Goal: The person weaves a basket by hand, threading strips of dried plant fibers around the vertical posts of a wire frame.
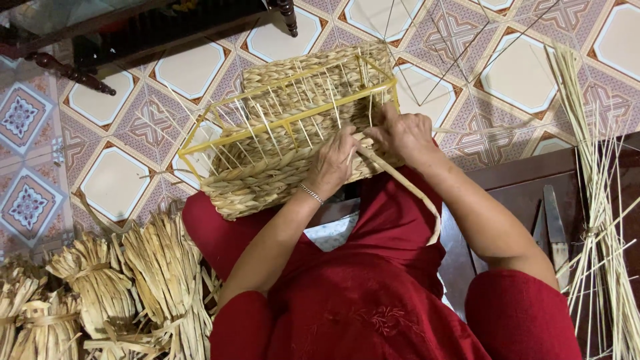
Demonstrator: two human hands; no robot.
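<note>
A half-woven basket (pixel 293 133) on a yellow wire frame (pixel 287 113) rests on the person's red-clad lap, its long axis running from near left to far right, with the open frame facing far left. The left hand (pixel 333 163) pinches a flat straw strand (pixel 400 183) at the basket's near side. The strand trails near and right in a loop. The right hand (pixel 403 133) grips the basket's right end. Straw bundles (pixel 113 293) lie near left on the tiled floor (pixel 113 180).

We saw a patterned tile floor (pixel 127 180) bearing bundled dried straw (pixel 100 287) at left and loose thin reeds (pixel 600 220) at right.
</note>
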